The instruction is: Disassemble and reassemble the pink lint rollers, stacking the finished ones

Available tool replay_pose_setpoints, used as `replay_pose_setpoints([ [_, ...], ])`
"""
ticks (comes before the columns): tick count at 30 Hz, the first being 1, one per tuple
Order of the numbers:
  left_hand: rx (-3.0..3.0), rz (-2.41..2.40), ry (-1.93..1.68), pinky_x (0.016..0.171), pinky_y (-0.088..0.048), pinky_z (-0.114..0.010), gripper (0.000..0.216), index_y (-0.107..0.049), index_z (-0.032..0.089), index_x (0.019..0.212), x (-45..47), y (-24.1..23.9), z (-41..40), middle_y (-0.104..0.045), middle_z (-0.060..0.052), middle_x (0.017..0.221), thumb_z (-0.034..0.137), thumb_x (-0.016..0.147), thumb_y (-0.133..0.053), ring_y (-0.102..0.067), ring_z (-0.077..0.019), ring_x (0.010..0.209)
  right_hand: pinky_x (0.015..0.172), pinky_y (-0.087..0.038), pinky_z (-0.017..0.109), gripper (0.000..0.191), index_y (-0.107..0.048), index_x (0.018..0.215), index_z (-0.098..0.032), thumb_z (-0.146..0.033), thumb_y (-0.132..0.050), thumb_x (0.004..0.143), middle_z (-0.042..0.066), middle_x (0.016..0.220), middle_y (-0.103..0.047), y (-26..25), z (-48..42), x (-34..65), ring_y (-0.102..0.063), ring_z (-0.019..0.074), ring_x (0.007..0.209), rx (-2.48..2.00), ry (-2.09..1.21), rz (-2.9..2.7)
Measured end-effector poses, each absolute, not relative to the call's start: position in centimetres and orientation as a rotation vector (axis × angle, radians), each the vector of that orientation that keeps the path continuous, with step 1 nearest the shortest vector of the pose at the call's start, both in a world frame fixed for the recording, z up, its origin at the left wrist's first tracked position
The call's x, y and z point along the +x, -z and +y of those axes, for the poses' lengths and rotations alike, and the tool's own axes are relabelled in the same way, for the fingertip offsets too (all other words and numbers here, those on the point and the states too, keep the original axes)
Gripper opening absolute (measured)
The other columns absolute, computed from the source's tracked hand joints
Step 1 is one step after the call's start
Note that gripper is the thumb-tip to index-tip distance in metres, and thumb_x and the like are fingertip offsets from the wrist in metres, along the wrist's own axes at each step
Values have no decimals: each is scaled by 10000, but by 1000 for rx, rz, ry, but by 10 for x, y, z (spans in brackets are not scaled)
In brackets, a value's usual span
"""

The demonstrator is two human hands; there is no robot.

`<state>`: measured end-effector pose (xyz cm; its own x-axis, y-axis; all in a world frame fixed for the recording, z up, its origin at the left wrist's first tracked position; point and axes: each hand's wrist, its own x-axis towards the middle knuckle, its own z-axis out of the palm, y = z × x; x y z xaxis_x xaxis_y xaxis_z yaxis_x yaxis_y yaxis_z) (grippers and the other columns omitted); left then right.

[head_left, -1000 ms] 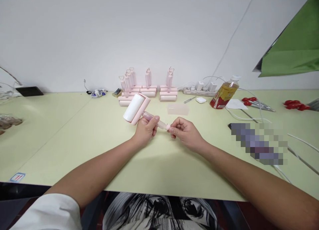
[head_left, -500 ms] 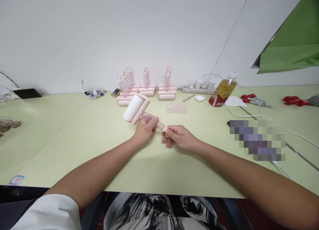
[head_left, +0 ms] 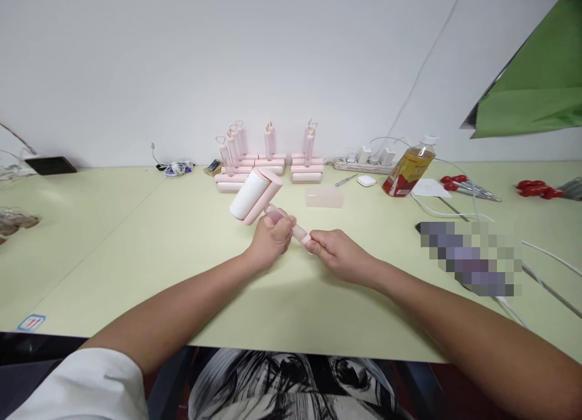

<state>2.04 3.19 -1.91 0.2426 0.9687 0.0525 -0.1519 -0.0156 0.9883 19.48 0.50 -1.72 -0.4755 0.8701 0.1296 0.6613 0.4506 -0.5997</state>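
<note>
A pink lint roller (head_left: 254, 196) with a white paper roll is held above the pale green table (head_left: 136, 238), roll end pointing up and to the left. My left hand (head_left: 269, 241) grips the middle of its clear pink handle. My right hand (head_left: 339, 255) pinches the handle's lower end with thumb and fingertips. A clear pink cover (head_left: 324, 197) lies flat on the table just behind my hands.
Several more pink lint rollers (head_left: 268, 159) stand grouped by the wall. To the right are a power strip (head_left: 361, 162), a bottle of yellow liquid (head_left: 408, 168), red-handled scissors (head_left: 468, 186), cables and a blurred-out patch. A black device (head_left: 51, 164) lies far left.
The roller has tilted up and shifted slightly to the right. My right hand has moved back onto the handle's end after dipping lower half a second ago.
</note>
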Motion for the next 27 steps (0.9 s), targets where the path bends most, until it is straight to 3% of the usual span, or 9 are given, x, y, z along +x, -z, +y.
replay_pose_setpoints([
  [9, 1272, 957, -1033, 336, -197, -232, 288, -405, 213, 559, 22, 24, 27, -372, 67, 346, 345, 789, -516, -305, -71, 291, 524, -293, 268, 440, -390, 648, -213, -544, -389, 939, -12, 575, -453, 18, 5, 197, -395, 134, 527, -1233, -826, -2299],
  [13, 1313, 974, -1018, 349, -234, -232, 360, -389, 211, 502, 23, 25, 27, -373, 50, 323, 364, 811, -491, -327, -73, 294, 475, -351, 260, 487, -400, 683, -222, -659, -423, 895, -64, 486, -380, 28, 5, 196, -370, 111, 440, -1210, -1320, -1992],
  [16, 1277, 901, -1024, 360, -216, -225, 297, -405, 210, 566, 24, 28, 30, -369, 73, 344, 370, 796, -501, -311, -68, 303, 492, -431, 277, 479, -447, 753, -220, -686, -491, 853, -111, 479, -274, 33, 7, 196, -322, 92, 408, -995, -1794, -1750],
  [18, 1307, 879, -1033, 379, -227, -219, 256, -419, 206, 595, 24, 29, 35, -375, 82, 367, 354, 778, -519, -313, -64, 324, 507, -441, 284, 476, -491, 787, -207, -678, -495, 856, -102, 503, -311, 33, 14, 199, -351, 94, 423, -917, -1922, -1798],
  [20, 1389, 913, -1055, 406, -267, -218, 236, -443, 196, 587, 22, 30, 38, -414, 71, 392, 328, 760, -535, -353, -69, 358, 542, -443, 295, 475, -530, 789, -195, -653, -452, 889, -51, 558, -441, 31, 25, 207, -440, 118, 486, -1022, -1685, -1967],
  [23, 1484, 1004, -1046, 444, -323, -224, 225, -449, 190, 538, 16, 31, 42, -496, 33, 426, 275, 729, -532, -457, -98, 424, 762, -478, 382, 349, -597, 884, -201, -533, -489, 905, 69, 862, -634, 30, 51, 230, -582, 215, 811, -1286, -742, -2011],
  [25, 1526, 1039, -958, 452, -339, -228, 232, -424, 193, 502, 12, 31, 42, -521, 16, 425, 246, 707, -519, -497, -115, 442, 972, -398, 494, 348, -596, 1130, -214, -443, -540, 874, 148, 1240, -586, 33, 69, 249, -489, 321, 1189, -1390, -304, -1990],
  [27, 1551, 1056, -870, 436, -331, -230, 219, -408, 198, 502, 10, 31, 41, -507, 24, 400, 229, 690, -517, -484, -117, 407, 1090, -270, 558, 499, -504, 1316, -205, -402, -539, 859, 172, 1486, -391, 40, 84, 265, -290, 357, 1391, -1489, -188, -1993],
])
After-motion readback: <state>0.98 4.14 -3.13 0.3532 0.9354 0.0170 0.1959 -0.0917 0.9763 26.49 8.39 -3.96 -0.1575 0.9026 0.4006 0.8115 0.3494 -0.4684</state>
